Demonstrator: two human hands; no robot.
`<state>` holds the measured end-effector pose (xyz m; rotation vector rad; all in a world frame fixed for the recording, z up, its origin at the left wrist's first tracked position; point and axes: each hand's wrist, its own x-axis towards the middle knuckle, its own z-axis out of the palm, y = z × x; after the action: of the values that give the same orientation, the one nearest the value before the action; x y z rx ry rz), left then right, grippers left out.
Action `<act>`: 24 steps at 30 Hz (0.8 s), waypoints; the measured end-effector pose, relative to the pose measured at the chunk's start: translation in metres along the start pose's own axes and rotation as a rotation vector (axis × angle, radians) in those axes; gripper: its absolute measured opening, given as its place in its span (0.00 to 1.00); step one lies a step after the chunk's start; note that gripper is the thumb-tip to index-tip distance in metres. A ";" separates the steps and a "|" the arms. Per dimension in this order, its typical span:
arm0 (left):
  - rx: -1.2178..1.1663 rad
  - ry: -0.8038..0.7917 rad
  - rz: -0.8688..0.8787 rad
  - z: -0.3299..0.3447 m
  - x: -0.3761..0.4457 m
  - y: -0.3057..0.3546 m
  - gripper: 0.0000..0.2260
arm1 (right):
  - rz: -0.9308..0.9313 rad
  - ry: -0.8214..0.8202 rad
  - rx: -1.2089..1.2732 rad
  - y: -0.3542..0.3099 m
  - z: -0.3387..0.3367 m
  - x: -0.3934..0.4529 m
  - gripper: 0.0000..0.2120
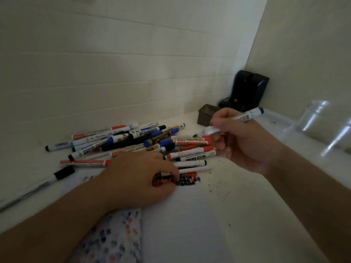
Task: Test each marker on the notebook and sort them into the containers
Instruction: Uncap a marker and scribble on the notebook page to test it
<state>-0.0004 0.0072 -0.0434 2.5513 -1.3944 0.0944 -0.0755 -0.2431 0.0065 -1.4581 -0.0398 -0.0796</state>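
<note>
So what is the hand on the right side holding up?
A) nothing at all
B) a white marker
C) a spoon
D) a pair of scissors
B: the right hand has its fingers curled round a white marker with a dark end, held in the air above the pile of markers on the table.

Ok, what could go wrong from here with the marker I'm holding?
1. The right hand holds the marker uncapped above the pile; its tip might smear the other markers or the fingers.
2. The left hand rests on the notebook over fresh test marks; it could smudge them.
3. The clear container stands close to the right forearm; a swing might knock it.
</note>
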 end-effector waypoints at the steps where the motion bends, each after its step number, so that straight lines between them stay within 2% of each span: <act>1: 0.028 -0.026 -0.015 0.001 0.001 0.001 0.18 | 0.034 -0.009 -0.106 0.007 -0.001 -0.004 0.09; 4: 0.082 -0.125 -0.078 0.002 0.001 0.007 0.27 | 0.096 0.019 -0.375 0.033 0.002 -0.020 0.13; 7: 0.092 -0.156 -0.123 0.004 0.002 0.011 0.33 | 0.079 0.143 -0.423 0.050 0.004 -0.022 0.15; 13: 0.100 -0.159 -0.142 0.004 0.003 0.012 0.34 | 0.054 0.229 -0.456 0.057 0.007 -0.019 0.16; 24: 0.140 -0.164 -0.154 0.004 0.005 0.012 0.34 | 0.059 0.211 -0.521 0.057 0.009 -0.020 0.14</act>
<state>-0.0079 -0.0044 -0.0447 2.8287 -1.2813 -0.0466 -0.0907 -0.2273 -0.0509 -1.9618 0.2103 -0.2067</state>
